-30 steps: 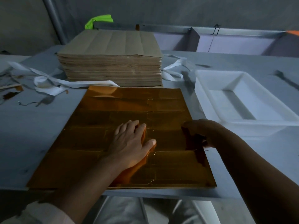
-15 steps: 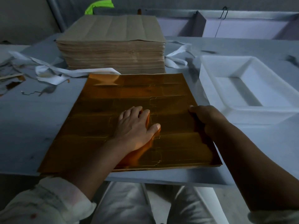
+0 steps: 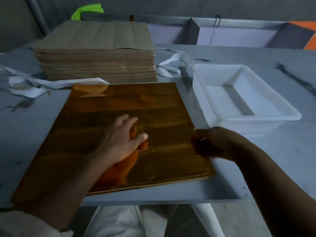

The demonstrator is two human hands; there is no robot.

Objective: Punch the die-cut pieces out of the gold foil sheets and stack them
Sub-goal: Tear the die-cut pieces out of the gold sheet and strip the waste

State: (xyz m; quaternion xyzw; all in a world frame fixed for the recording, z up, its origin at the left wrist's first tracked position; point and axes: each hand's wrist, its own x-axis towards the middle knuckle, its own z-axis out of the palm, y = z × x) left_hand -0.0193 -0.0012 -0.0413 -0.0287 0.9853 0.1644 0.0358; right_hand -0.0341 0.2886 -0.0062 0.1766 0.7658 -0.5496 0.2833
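Note:
A gold foil sheet [image 3: 106, 120] with die-cut outlines lies flat on the grey table in front of me. My left hand [image 3: 123, 139] rests palm down near the sheet's middle, fingers spread and pressing on it. My right hand [image 3: 213, 142] is at the sheet's right edge, with its fingers curled and pinching that edge. Behind the sheet stands a tall stack of brown-backed sheets [image 3: 95, 53].
An empty white plastic tray [image 3: 212, 77] sits to the right of the foil sheet. White straps [image 3: 34, 82] lie at the left and behind the tray. The table's front edge [image 3: 153, 200] is close to me. A grey partition rises at the back.
My right hand has slid from on top of the sheet out to its right edge and taken hold of it. My left hand has stayed pressed near the middle.

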